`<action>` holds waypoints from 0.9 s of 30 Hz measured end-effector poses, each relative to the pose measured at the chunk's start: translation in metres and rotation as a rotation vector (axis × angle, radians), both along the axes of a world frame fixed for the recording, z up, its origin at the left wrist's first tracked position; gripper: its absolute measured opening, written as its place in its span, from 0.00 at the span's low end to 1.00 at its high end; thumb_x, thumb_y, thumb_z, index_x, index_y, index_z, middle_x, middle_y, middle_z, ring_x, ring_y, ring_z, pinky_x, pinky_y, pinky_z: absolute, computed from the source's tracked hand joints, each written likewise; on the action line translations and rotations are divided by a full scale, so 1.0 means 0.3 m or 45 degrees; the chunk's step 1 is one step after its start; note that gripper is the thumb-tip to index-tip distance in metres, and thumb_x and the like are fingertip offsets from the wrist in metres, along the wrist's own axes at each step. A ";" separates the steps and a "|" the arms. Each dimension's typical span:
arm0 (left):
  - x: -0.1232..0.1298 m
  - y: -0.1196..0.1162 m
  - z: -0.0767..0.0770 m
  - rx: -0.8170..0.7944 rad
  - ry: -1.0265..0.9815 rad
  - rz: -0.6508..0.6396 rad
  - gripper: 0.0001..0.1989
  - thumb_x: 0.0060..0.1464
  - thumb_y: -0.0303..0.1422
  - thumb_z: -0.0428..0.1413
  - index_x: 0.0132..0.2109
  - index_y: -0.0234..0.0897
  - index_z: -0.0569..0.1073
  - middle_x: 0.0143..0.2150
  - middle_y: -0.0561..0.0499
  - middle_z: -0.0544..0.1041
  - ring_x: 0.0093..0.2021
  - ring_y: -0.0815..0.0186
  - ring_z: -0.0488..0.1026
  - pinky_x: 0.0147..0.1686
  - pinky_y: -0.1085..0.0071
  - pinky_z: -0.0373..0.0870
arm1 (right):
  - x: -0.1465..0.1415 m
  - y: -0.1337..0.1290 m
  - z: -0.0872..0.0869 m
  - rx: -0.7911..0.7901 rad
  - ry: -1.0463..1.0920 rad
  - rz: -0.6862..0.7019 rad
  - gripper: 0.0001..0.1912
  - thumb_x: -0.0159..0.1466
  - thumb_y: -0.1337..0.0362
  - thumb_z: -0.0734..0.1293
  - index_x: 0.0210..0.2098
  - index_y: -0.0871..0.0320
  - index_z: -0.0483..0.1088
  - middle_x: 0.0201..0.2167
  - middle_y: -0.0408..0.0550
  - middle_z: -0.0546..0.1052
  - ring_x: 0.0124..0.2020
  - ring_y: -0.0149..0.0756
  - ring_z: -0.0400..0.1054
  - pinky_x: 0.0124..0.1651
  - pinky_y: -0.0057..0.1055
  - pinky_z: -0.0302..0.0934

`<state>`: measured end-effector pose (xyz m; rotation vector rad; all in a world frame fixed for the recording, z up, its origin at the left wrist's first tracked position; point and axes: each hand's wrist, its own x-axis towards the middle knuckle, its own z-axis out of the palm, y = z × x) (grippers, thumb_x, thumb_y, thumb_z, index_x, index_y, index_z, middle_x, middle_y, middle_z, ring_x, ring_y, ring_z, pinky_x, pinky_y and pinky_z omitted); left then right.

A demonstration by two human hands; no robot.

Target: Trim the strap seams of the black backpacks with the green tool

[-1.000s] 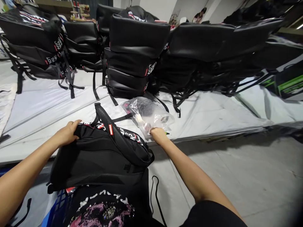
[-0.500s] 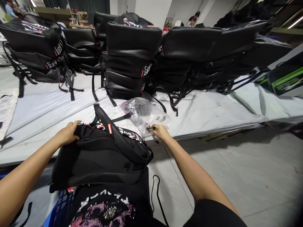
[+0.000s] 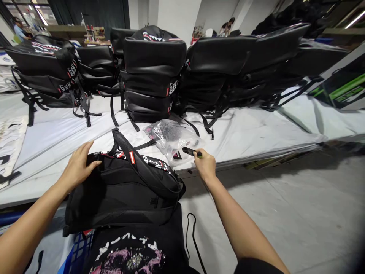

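Note:
A black backpack [image 3: 125, 194] lies on its side across my lap and the table edge, its padded shoulder strap [image 3: 134, 160] with a red label on top. My left hand [image 3: 78, 165] is at the bag's upper left edge, thumb and fingers apart. In my right hand [image 3: 205, 164] is a flat black tag [image 3: 188, 151], pinched at one end. A small dark item with green on it [image 3: 199, 154] also shows in that grip; its kind is unclear. Just left of this hand, a clear plastic bag [image 3: 168, 133] lies on the table with dark and pink pieces inside.
Stacked black backpacks [image 3: 154, 57] line the far side of the white-covered table [image 3: 251, 129], straps hanging forward. A blue basket [image 3: 81, 247] stands below my lap at left. The grey floor [image 3: 273, 198] shows at right. Other people [image 3: 226, 26] are in the background.
My right hand has drawn back to the right from the plastic bag, with the black tag now showing in it. My left hand's fingers have lifted and spread off the backpack's edge.

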<state>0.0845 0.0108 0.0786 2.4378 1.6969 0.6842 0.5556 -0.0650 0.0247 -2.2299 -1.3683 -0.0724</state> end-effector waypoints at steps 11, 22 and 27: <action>0.438 -0.314 0.004 -1.394 -1.245 -0.401 0.31 0.48 0.60 0.58 0.36 0.31 0.73 0.30 0.45 0.78 0.25 0.68 0.75 0.17 0.79 0.61 | -0.366 -0.261 0.142 0.750 -0.218 1.488 0.19 0.67 0.73 0.60 0.56 0.60 0.69 0.51 0.62 0.78 0.46 0.41 0.76 0.38 0.35 0.71; 0.360 -0.369 -0.013 -0.713 -1.302 -0.287 0.15 0.58 0.40 0.59 0.30 0.33 0.74 0.23 0.53 0.75 0.24 0.74 0.70 0.25 0.79 0.63 | -0.458 -0.187 0.179 0.572 0.479 1.117 0.16 0.66 0.71 0.66 0.51 0.52 0.73 0.46 0.49 0.80 0.36 0.35 0.77 0.41 0.32 0.72; 0.350 -0.385 -0.050 -0.344 -1.013 -0.377 0.12 0.61 0.35 0.56 0.32 0.34 0.77 0.26 0.52 0.77 0.26 0.72 0.71 0.28 0.77 0.64 | -0.509 -0.167 0.230 0.414 0.155 1.514 0.11 0.66 0.74 0.64 0.45 0.57 0.73 0.35 0.49 0.78 0.36 0.37 0.72 0.38 0.34 0.66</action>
